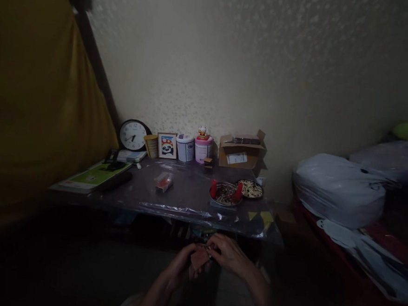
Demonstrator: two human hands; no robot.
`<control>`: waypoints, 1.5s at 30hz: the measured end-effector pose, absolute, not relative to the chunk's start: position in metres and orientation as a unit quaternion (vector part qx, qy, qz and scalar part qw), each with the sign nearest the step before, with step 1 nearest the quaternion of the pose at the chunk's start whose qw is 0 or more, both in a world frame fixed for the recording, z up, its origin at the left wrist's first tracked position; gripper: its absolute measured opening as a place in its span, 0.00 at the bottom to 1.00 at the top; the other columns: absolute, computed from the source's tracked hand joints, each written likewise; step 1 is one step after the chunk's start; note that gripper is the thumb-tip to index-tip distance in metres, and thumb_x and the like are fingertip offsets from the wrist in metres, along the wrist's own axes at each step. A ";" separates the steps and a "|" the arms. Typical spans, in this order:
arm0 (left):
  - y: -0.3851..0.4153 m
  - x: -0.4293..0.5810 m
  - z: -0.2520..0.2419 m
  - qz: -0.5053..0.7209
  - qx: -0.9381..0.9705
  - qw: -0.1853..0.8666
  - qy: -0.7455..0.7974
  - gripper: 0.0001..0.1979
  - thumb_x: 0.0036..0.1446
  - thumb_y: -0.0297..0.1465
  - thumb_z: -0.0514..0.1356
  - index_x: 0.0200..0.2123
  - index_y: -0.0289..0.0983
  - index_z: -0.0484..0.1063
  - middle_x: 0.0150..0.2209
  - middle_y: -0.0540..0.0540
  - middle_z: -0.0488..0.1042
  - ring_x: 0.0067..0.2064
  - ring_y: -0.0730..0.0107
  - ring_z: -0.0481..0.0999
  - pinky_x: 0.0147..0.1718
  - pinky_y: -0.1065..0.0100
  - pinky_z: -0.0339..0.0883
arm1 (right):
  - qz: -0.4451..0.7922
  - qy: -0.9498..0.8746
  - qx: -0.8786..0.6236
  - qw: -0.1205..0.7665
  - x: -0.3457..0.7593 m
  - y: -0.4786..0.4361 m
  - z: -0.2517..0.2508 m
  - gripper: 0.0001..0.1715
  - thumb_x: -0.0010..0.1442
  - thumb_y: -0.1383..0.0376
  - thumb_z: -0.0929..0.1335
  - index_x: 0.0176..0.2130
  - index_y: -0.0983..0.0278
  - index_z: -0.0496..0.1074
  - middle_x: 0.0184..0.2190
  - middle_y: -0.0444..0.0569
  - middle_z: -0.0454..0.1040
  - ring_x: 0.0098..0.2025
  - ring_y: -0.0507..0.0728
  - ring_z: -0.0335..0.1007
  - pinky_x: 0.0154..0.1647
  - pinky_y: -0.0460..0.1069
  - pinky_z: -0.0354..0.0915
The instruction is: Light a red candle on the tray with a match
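My left hand (183, 259) is closed around a small reddish-brown box (200, 257), which looks like a matchbox, held low in front of the table's near edge. My right hand (227, 253) reaches over from the right, its thumb and fingers pinched together at the box's upper right end. Something small and pale shows at those fingertips, too dim to name. Beyond my hands, a round metal plate (224, 203) bears two red candles (213, 189) and dark bits. Behind it a second plate (262, 193) is heaped with pale thin sticks (250, 188), like matchsticks.
On the plastic-covered table (183, 193) lies a clear-wrapped reddish pack (163, 183). A clock (133, 135), picture frame (167, 146), tins (185, 148) and a cardboard box (240, 153) line the wall. A yellow curtain (44, 90) hangs left; white bags (339, 188) lie right.
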State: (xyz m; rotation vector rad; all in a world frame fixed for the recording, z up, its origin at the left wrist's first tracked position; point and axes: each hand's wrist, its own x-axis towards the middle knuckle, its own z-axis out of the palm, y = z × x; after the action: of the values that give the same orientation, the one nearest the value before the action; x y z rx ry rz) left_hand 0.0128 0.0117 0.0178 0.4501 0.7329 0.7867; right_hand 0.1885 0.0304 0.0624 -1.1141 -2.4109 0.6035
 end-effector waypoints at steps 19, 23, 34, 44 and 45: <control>0.009 0.015 0.024 0.368 0.211 0.836 0.348 0.15 0.50 0.34 0.52 0.34 0.29 0.72 0.18 0.43 0.75 0.15 0.74 0.68 0.14 0.76 0.54 | 0.223 -0.867 -0.397 0.200 0.189 0.033 0.057 0.05 0.57 0.66 0.64 0.33 0.59 0.70 0.32 0.42 0.69 0.36 0.52 0.67 0.35 0.44 0.59; 0.008 0.015 0.027 0.364 0.212 0.836 0.351 0.15 0.51 0.34 0.51 0.33 0.30 0.72 0.17 0.44 0.75 0.15 0.75 0.67 0.14 0.76 0.54 | 0.221 -0.871 -0.392 0.198 0.189 0.032 0.059 0.06 0.57 0.66 0.64 0.35 0.58 0.70 0.32 0.42 0.70 0.37 0.53 0.67 0.36 0.44 0.59; 0.013 0.013 0.018 0.342 0.219 0.839 0.361 0.16 0.49 0.36 0.53 0.35 0.29 0.71 0.20 0.42 0.76 0.15 0.74 0.68 0.14 0.76 0.54 | 0.232 -0.867 -0.397 0.193 0.191 0.032 0.057 0.06 0.56 0.67 0.64 0.34 0.58 0.70 0.33 0.42 0.70 0.38 0.53 0.67 0.37 0.45 0.59; 0.014 0.011 0.010 0.342 0.215 0.846 0.347 0.15 0.49 0.36 0.53 0.28 0.29 0.72 0.19 0.43 0.74 0.16 0.75 0.68 0.15 0.76 0.55 | 0.224 -0.876 -0.389 0.175 0.190 0.030 0.063 0.05 0.57 0.67 0.64 0.33 0.60 0.70 0.32 0.41 0.69 0.36 0.51 0.66 0.37 0.43 0.58; 0.014 0.011 0.009 0.347 0.216 0.845 0.346 0.14 0.49 0.36 0.53 0.27 0.29 0.71 0.19 0.43 0.74 0.17 0.75 0.68 0.15 0.76 0.55 | 0.225 -0.876 -0.388 0.177 0.190 0.030 0.064 0.05 0.57 0.67 0.64 0.33 0.60 0.70 0.32 0.41 0.69 0.37 0.51 0.66 0.38 0.43 0.59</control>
State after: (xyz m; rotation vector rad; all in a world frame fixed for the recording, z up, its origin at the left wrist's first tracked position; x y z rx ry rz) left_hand 0.0106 0.0143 0.0085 0.4549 0.7302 0.7320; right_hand 0.1902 0.0298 0.0635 -1.0979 -2.4800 0.6357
